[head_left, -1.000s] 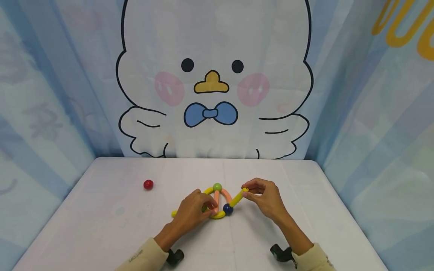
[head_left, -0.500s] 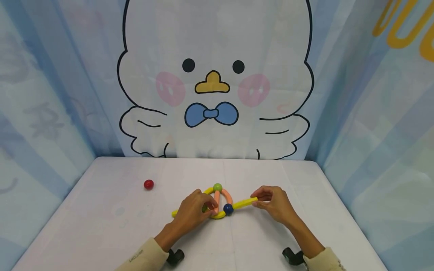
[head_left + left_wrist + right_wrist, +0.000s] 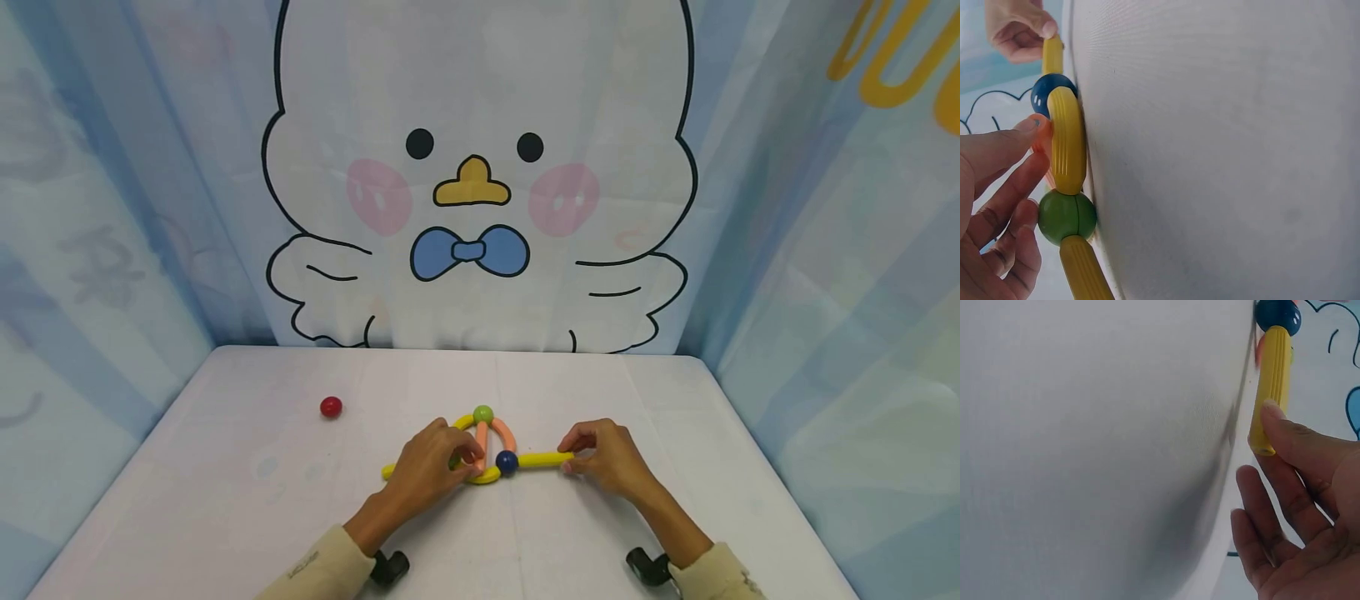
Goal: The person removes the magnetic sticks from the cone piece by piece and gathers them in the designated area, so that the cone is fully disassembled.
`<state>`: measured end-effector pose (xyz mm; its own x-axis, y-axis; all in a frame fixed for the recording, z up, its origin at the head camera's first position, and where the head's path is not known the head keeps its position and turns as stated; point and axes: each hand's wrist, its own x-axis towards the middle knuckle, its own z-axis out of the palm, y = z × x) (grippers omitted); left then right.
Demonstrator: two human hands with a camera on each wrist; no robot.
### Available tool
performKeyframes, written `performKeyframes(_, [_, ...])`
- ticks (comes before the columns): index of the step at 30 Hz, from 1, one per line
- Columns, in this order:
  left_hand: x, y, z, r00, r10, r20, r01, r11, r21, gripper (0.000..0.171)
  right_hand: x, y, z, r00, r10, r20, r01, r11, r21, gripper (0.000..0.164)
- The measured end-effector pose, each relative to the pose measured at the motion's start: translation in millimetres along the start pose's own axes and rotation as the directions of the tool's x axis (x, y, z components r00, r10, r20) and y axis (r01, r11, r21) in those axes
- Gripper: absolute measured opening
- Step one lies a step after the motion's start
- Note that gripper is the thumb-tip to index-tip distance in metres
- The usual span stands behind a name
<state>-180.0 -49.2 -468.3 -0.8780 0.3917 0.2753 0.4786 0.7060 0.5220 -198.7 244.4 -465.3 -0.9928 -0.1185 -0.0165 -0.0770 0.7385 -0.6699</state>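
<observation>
My right hand (image 3: 611, 458) pinches the free end of a straight yellow magnetic stick (image 3: 542, 460) between thumb and forefinger; its other end meets a dark blue ball (image 3: 507, 462). My left hand (image 3: 431, 458) pinches the straight orange stick (image 3: 1041, 132) near its lower end, inside a ring of curved sticks. Around that ring are a curved orange stick (image 3: 505, 433), a light green ball (image 3: 483, 414) and a curved yellow stick (image 3: 1068, 140). A darker green ball (image 3: 1067, 217), mostly behind my left hand in the head view, joins another yellow stick (image 3: 1085, 269) pointing left.
A lone red ball (image 3: 331, 407) lies on the white table (image 3: 247, 500), left of the joined pieces. Behind the table hangs a curtain (image 3: 480, 317) with a cartoon chick; more curtains flank both sides.
My right hand has moved right and toward me, swinging the yellow stick about the blue ball from a slant to nearly level. My left hand has stayed in place.
</observation>
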Motion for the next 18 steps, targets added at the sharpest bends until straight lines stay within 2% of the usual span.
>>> performKeyframes(9, [1.2,1.2,0.6,1.000,-0.004,0.012,0.004,1.000,0.005,0.015,-2.9,-3.8,3.9,1.000,0.011,-0.012,-0.012,0.994,-0.104,0.024])
performKeyframes(14, [0.2,0.7,-0.7,1.000,-0.003,0.011,0.003,1.000,0.020,0.017,-4.3,-5.4,4.5,1.000,0.006,-0.018,-0.008,0.994,-0.109,0.024])
performKeyframes(18, [-3.4,0.9,-6.8,1.000,-0.009,-0.017,0.010,1.000,0.029,0.021,-4.3,-8.9,5.2,0.999,-0.021,-0.031,0.018,0.996,-0.091,0.027])
